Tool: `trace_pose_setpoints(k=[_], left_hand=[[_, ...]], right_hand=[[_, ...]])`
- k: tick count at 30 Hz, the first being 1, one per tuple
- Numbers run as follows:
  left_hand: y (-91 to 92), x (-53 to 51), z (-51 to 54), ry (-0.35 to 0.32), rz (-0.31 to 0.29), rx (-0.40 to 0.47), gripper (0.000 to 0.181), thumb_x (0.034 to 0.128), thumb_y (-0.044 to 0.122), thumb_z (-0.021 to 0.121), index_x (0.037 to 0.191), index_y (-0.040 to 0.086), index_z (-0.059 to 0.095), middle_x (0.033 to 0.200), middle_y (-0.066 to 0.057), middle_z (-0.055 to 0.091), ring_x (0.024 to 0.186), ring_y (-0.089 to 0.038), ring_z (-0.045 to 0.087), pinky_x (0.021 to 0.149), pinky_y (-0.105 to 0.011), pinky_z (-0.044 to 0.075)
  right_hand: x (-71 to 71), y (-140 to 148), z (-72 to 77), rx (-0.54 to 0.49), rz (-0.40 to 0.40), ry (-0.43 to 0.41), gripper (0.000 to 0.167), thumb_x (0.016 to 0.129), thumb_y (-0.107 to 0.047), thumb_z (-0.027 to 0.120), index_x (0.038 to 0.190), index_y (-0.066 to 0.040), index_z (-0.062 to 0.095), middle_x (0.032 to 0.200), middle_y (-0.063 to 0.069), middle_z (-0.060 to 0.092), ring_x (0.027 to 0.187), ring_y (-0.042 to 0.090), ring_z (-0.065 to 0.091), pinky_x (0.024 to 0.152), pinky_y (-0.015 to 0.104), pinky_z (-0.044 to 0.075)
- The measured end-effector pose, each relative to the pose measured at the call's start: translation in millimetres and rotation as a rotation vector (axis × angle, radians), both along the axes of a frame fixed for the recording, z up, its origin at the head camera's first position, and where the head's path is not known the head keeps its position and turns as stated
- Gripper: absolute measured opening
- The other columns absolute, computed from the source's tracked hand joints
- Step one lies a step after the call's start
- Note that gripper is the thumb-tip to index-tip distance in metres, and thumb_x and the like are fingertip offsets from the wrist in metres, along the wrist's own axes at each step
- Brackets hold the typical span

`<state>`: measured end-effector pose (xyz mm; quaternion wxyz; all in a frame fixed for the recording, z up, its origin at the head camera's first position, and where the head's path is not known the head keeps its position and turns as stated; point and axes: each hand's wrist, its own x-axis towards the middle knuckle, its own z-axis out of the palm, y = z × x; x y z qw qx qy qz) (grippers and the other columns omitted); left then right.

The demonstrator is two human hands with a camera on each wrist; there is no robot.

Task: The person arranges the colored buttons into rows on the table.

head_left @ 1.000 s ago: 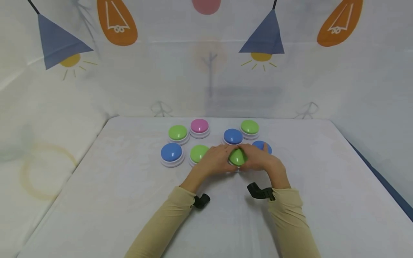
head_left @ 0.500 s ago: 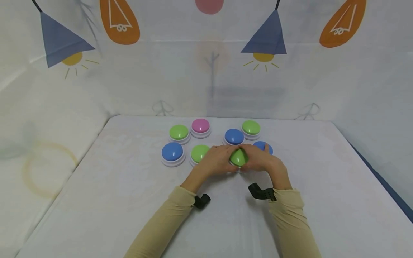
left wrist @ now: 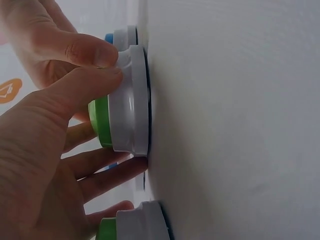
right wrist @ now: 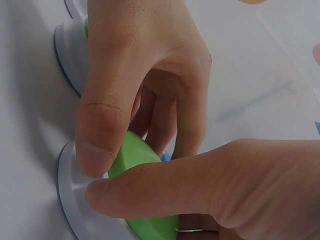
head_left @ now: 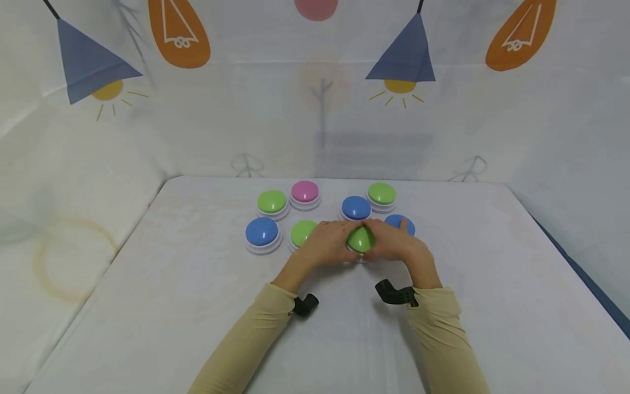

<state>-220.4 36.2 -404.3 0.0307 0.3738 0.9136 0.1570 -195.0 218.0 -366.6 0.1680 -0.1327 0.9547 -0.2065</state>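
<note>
Closest to you are your tan sleeves (head_left: 241,345), with a black wrist camera (head_left: 306,305) at the left cuff and another at the right. Then your left hand (head_left: 328,242) and right hand (head_left: 394,241), both on the middle green button (head_left: 361,239), which sits dead between them near the front of the cluster. Your thumbs come together on its near side, tips pressing the white base. Left fingers are a bit spread and curve round its left and far side, so you've got it pinched; your right fingers curl round behind, mostly hidden. It's round, axis straight up, dome facing the ceiling, base level at the white table (head_left: 162,306); can't tell if it's fully touching.

One right finger sticks up in front of the right blue button (head_left: 395,220). Just past your left hand is the left green button (head_left: 301,232), then the left blue button (head_left: 262,232). Further back: middle blue button (head_left: 356,207), back-left green button (head_left: 272,202), back-right green button (head_left: 381,193) and pink button (head_left: 304,191). Behind everything hangs a lamp-print backdrop (head_left: 270,109).
</note>
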Motion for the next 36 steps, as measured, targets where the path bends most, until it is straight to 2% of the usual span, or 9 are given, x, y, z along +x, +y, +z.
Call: trace_pose_setpoints(k=[10, 21, 36], left_hand=[[-7.3, -2.3, 2.1, -0.015, 0.001, 0.001, 0.078, 0.0821, 0.041, 0.077, 0.148, 0.015, 0.045, 0.135, -0.002, 0.062, 0.122, -0.016, 0.057, 0.108, -0.046, 0.040], [-8.7, -4.8, 1.7, -0.007, 0.016, -0.013, 0.079, 0.0827, 0.043, 0.076, 0.149, 0.015, 0.043, 0.135, -0.003, 0.062, 0.123, -0.017, 0.057, 0.109, -0.046, 0.038], [-10.3, -3.1, 1.9, -0.011, 0.021, -0.013, 0.079, 0.0833, 0.042, 0.075, 0.149, 0.015, 0.043, 0.135, -0.003, 0.061, 0.122, -0.017, 0.057, 0.107, -0.046, 0.040]], right_hand=[[-1.9, -4.0, -3.4, -0.011, 0.014, 0.031, 0.077, 0.077, -0.026, 0.081, 0.143, -0.005, 0.046, 0.143, 0.017, 0.052, 0.135, 0.039, 0.043, 0.102, 0.082, -0.003], [-2.8, -5.0, -5.6, -0.002, 0.028, 0.046, 0.080, 0.081, -0.026, 0.079, 0.147, -0.003, 0.041, 0.146, 0.021, 0.048, 0.139, 0.038, 0.039, 0.107, 0.076, -0.007], [-4.0, -6.4, -7.8, 0.002, 0.035, 0.042, 0.081, 0.081, -0.025, 0.079, 0.148, -0.001, 0.040, 0.146, 0.021, 0.048, 0.139, 0.038, 0.039, 0.109, 0.075, -0.003]])
